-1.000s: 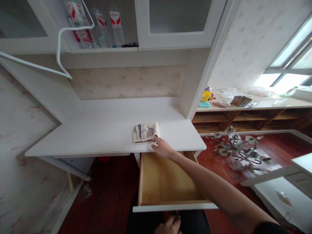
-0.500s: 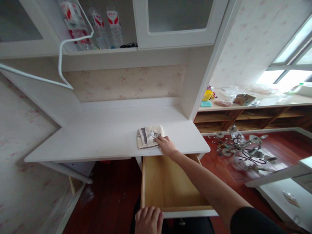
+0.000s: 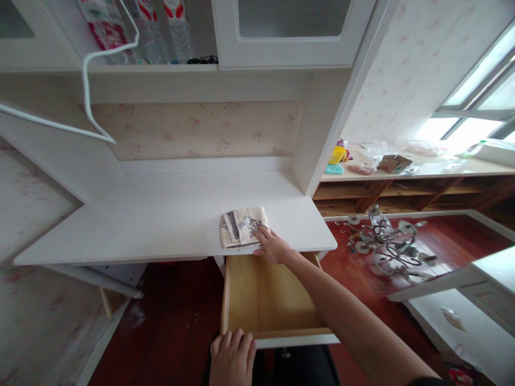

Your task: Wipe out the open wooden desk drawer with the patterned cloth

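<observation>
A folded cream cloth (image 3: pixel 244 228) with dark printed patterns lies near the front edge of the white desk (image 3: pixel 169 214). My right hand (image 3: pixel 273 246) rests on the cloth's right side, fingers stretched out and thumb apart by the desk edge. Below the desktop, a wooden drawer (image 3: pixel 273 300) is pulled out, its bare floor visible. My left hand (image 3: pixel 233 356) is hooked over the top of the drawer's white front at its left corner, fingers side by side; the thumb is hidden.
A white bent wire hanger (image 3: pixel 86 88) hangs at the upper left. Plastic bottles (image 3: pixel 179 35) stand in the cabinet above the desk. A dismantled chandelier (image 3: pixel 396 241) lies on the red floor at right, before a low shelf (image 3: pixel 442 179) holding bags and a box (image 3: pixel 394 163).
My right hand's fingers have spread and straightened on the cloth, with the thumb now apart. The view has shifted a little; my left hand stays on the drawer front.
</observation>
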`<state>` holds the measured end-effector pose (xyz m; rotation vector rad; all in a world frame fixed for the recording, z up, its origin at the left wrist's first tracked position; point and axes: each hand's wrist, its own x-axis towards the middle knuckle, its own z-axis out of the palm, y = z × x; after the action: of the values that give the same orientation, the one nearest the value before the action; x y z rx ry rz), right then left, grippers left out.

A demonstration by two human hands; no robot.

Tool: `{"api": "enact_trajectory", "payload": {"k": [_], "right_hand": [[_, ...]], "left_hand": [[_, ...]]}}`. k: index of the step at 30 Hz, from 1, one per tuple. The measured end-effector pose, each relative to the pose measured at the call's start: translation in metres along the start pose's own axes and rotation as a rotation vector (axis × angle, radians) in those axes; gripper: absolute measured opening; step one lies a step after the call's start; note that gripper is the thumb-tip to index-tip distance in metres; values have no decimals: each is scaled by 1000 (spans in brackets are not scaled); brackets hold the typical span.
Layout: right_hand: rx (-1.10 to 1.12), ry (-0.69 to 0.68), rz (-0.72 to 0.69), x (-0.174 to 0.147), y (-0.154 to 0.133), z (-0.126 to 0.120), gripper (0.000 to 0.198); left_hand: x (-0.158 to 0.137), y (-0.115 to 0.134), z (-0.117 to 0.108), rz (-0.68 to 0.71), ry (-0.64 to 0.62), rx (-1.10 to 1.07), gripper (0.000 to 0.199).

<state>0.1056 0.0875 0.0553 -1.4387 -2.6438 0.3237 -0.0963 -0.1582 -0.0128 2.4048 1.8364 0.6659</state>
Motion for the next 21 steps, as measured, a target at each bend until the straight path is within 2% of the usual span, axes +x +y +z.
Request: {"api": "enact_trajectory", "payload": {"k": [7,16,21], "right_hand": [[10,32,20,-3,2,7,78],[23,49,159,-13,-15,2,76],[-55,85,187,-34,-29,-10,58]], "left_hand": [[4,3,0,-5,3,43,23],[-48,14,-9,33,58,60,28],[-58,18,-17,76,20,50,33]]}}
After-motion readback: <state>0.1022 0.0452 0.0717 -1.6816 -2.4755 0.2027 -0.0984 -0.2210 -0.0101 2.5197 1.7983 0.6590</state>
